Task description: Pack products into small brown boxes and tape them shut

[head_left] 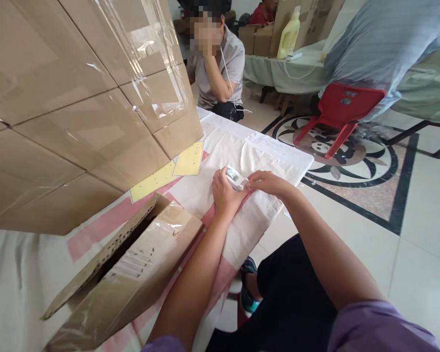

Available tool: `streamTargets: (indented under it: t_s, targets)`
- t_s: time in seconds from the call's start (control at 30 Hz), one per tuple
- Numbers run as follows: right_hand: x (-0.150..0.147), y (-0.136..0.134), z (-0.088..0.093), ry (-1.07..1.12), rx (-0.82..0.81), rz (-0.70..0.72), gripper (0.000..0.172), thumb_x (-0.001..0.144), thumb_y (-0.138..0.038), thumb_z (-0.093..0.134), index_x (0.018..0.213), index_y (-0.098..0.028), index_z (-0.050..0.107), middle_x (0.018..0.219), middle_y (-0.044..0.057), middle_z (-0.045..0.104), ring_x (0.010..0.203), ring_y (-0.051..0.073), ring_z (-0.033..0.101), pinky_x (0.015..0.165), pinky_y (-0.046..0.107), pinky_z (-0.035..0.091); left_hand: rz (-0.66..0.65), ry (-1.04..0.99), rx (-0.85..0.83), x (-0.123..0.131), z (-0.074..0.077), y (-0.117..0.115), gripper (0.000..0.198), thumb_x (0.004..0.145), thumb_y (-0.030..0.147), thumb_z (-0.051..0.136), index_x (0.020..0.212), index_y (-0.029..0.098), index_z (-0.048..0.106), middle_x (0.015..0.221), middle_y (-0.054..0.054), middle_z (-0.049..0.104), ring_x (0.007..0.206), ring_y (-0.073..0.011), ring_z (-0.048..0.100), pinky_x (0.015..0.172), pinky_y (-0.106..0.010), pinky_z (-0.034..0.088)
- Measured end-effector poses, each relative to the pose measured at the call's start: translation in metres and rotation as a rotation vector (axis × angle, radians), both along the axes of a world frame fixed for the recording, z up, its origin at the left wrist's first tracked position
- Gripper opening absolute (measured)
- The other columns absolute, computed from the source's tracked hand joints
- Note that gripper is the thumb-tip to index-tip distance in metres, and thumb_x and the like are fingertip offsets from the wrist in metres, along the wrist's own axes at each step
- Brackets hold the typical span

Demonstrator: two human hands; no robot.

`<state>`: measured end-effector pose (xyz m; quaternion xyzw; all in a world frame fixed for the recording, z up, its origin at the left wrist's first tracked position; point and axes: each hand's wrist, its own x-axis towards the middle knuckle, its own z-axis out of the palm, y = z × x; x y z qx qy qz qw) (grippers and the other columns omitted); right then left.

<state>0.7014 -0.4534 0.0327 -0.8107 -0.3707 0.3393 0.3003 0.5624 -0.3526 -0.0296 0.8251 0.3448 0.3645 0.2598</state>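
Observation:
A small white oblong device (236,179) with a shiny coloured patch on its upper face rests in my left hand (223,191); its exact kind I cannot make out. The left fingers are wrapped round it, just above the cloth-covered table (256,151). My right hand (264,183) pinches at the device's right end, where the fingertips partly cover it. Left of my left forearm lies a cardboard box (146,274) with a gap along its open edge and a printed label.
Taped cardboard boxes (84,127) are stacked at the left, beside yellow dotted sheets (188,159). Across the table a person (220,73) sits, head on hand. Further right stand a red chair (346,105), another person (385,49) and a yellow bottle (289,35).

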Motion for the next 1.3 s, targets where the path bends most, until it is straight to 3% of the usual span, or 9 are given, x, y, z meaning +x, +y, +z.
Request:
streamTargets:
  t_s: [0.2,0.37,0.5,0.67,0.77,0.9,1.07,1.17,1.3]
  targets:
    - [-0.002,0.004,0.000,-0.140,-0.077,0.073,0.016,0.085,-0.035,0.064,0.082,-0.024,0.075,0.125,0.005,0.067,0.127,0.029,0.052,0.104,0.039,0.045,0.004,0.021,-0.008,0.000,0.003,-0.002,0.100,0.063,0.046,0.090,0.144,0.019,0.037,0.147,-0.021,0.047,0.135,-0.0370,0.050,0.111,-0.049,0.042]
    - [-0.013,0.006,-0.003,-0.335,-0.203,0.065,0.014,0.082,-0.027,0.065,0.071,-0.021,0.071,0.137,0.009,0.056,0.138,0.038,0.037,0.114,0.060,0.031,0.033,0.025,-0.024,0.001,0.003,-0.003,0.099,0.062,0.039,0.089,0.145,0.017,0.039,0.150,-0.022,0.045,0.134,-0.0392,0.050,0.111,-0.050,0.042]
    - [-0.005,-0.005,-0.001,-0.270,-0.135,0.118,0.016,0.085,-0.032,0.062,0.077,-0.024,0.073,0.139,0.004,0.056,0.138,0.032,0.041,0.118,0.053,0.031,-0.013,-0.021,-0.075,0.000,0.005,-0.002,0.098,0.062,0.038,0.090,0.144,0.018,0.040,0.150,-0.022,0.044,0.136,-0.0393,0.048,0.114,-0.051,0.039]
    - [-0.005,-0.014,0.016,-0.094,0.076,0.102,0.019,0.085,-0.036,0.060,0.085,-0.021,0.070,0.110,0.008,0.069,0.105,0.025,0.061,0.097,0.041,0.047,-0.062,-0.471,-0.221,-0.012,0.021,0.002,0.039,0.097,0.042,0.054,0.128,0.020,0.051,0.133,-0.016,0.055,0.130,-0.0268,0.053,0.109,-0.043,0.043]
    - [-0.028,-0.008,0.040,-0.103,0.261,0.144,0.020,0.086,-0.037,0.059,0.083,-0.019,0.066,0.092,0.005,0.067,0.088,0.020,0.060,0.084,0.036,0.048,-0.167,-0.634,-0.163,-0.022,0.050,-0.005,0.024,0.101,0.038,0.048,0.117,0.023,0.055,0.119,-0.009,0.062,0.110,-0.0193,0.062,0.096,-0.035,0.049]
    - [-0.069,-0.003,0.080,-0.136,0.563,0.281,0.012,0.084,-0.025,0.057,0.074,-0.019,0.057,0.073,-0.001,0.058,0.070,0.014,0.051,0.068,0.030,0.043,-0.243,-0.570,-0.056,-0.052,0.121,-0.034,0.013,0.099,0.030,0.056,0.110,0.023,0.058,0.096,-0.003,0.063,0.082,-0.0143,0.061,0.070,-0.027,0.050]
    - [-0.115,-0.001,0.121,-0.174,0.980,0.448,0.012,0.084,-0.014,0.062,0.077,-0.021,0.054,0.081,0.000,0.057,0.074,0.015,0.054,0.068,0.030,0.045,-0.297,-0.271,0.284,-0.127,0.207,-0.073,0.012,0.098,0.025,0.059,0.109,0.024,0.064,0.093,-0.002,0.067,0.084,-0.0150,0.064,0.077,-0.029,0.053]
    - [-0.142,0.005,0.130,-0.141,1.159,0.586,0.008,0.088,-0.015,0.063,0.086,-0.021,0.059,0.085,0.001,0.057,0.078,0.016,0.055,0.072,0.031,0.046,-0.078,-0.107,0.386,-0.173,0.225,-0.078,0.017,0.095,0.026,0.065,0.112,0.024,0.065,0.092,-0.002,0.065,0.085,-0.0172,0.064,0.075,-0.031,0.053]
    - [-0.172,0.014,0.125,-0.059,1.150,0.827,0.008,0.092,-0.011,0.059,0.091,-0.019,0.062,0.089,0.003,0.057,0.082,0.015,0.056,0.073,0.029,0.046,0.096,-0.009,0.406,-0.222,0.214,-0.074,0.008,0.093,0.019,0.067,0.098,0.025,0.066,0.084,0.001,0.062,0.073,-0.0134,0.059,0.069,-0.028,0.051]
